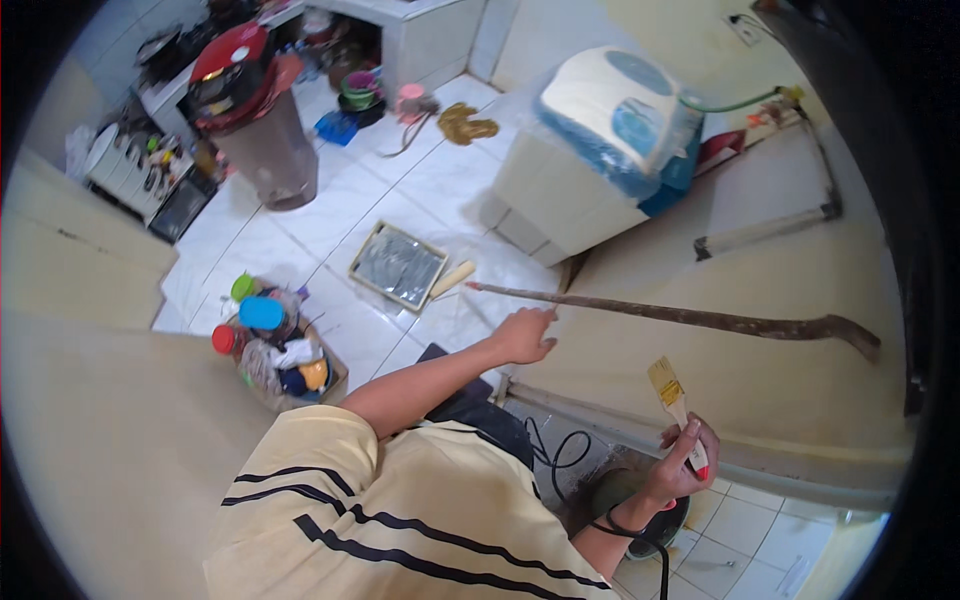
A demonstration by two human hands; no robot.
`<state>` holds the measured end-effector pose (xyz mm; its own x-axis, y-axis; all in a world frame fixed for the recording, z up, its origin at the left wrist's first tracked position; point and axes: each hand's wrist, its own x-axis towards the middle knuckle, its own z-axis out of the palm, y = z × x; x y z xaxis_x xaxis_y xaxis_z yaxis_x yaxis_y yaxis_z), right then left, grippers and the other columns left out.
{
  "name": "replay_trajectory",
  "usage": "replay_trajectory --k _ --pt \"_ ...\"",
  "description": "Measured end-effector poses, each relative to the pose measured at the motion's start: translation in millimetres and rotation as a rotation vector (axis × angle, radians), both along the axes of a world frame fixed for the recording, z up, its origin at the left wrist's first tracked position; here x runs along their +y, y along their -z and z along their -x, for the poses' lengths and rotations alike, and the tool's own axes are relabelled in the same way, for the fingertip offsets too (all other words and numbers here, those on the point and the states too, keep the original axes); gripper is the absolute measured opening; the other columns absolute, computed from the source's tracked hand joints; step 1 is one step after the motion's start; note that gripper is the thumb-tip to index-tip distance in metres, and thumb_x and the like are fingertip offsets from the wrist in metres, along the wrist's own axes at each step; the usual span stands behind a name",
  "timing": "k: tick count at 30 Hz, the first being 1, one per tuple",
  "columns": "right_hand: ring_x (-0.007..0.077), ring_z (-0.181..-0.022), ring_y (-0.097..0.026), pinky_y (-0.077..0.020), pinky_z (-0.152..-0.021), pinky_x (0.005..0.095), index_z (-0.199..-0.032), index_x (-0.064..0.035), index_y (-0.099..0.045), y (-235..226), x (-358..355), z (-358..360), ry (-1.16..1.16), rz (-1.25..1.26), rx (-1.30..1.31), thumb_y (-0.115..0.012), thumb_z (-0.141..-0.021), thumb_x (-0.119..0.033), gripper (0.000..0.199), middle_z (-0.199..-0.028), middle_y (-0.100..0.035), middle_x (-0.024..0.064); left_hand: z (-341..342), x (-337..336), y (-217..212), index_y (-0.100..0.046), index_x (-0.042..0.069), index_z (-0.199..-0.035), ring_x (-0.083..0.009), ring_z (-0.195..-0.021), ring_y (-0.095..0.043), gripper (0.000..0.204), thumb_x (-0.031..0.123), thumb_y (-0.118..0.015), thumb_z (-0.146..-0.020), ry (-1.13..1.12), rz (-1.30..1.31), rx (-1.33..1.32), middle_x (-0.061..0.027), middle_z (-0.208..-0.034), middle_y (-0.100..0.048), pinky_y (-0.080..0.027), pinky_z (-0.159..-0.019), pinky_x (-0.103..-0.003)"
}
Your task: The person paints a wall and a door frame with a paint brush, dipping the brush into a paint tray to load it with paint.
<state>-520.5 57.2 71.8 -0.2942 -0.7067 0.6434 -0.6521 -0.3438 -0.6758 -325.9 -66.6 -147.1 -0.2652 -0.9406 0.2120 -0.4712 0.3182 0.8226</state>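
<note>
My right hand is closed round the wooden handle of a flat paintbrush. Its yellowish bristles point up, and the handle's end is red. A black cord crosses my right forearm near the wrist. My left hand is stretched forward beside the pale wall, thumb and forefinger apart, holding nothing visible. Just beyond it runs a long dark wooden stick, its thin end near my fingers. On the tiled floor ahead lie a paint tray with grey inside and a cream roller.
A box of jars and bottles with coloured lids stands at the left. Farther off are a red-lidded bin, a white and blue washing machine and a brown rag. A dark bucket is beside my right forearm.
</note>
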Motion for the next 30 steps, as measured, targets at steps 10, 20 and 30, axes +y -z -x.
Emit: replay_trajectory --k 10,20,30 --pt "0.0134 -0.052 -0.056 -0.0429 -0.049 0.0249 -0.093 0.0068 -0.066 -0.1 -21.8 -61.8 -0.216 -0.089 0.061 -0.062 -0.092 -0.006 0.013 -0.067 -0.062 0.0108 -141.5 104.2 76.4 -0.060 0.000 -0.106 -0.0392 -0.088 -0.065 0.041 0.033 -0.068 -0.083 -0.287 -0.443 0.032 -0.0209 -0.090 -0.068 -0.051 -0.078 -0.047" --pt "0.0141 -0.061 -0.061 -0.0484 -0.055 0.0257 -0.105 0.0029 -0.067 -2.3 -36.0 -97.8 -0.244 -0.132 0.237 -0.064 -0.086 0.003 0.020 -0.081 -0.066 0.0113 -200.2 145.7 101.6 -0.062 -0.001 -0.111 -0.0292 -0.088 -0.069 0.039 0.029 -0.068 -0.086 -0.383 -0.508 0.056 -0.0202 -0.095 -0.070 -0.054 -0.080 -0.038" --pt "0.0374 -0.079 -0.062 -0.0501 -0.070 0.0428 -0.109 0.0000 -0.065 -106.5 -140.5 -64.7 -0.160 -0.149 0.763 -0.066 -0.087 -0.011 0.024 -0.087 -0.064 0.0178 -169.6 88.0 18.9 -0.062 -0.001 -0.115 -0.0241 -0.091 -0.069 0.035 0.023 -0.065 -0.089 -0.232 -0.383 0.246 -0.0163 -0.098 -0.070 -0.053 -0.080 -0.035"
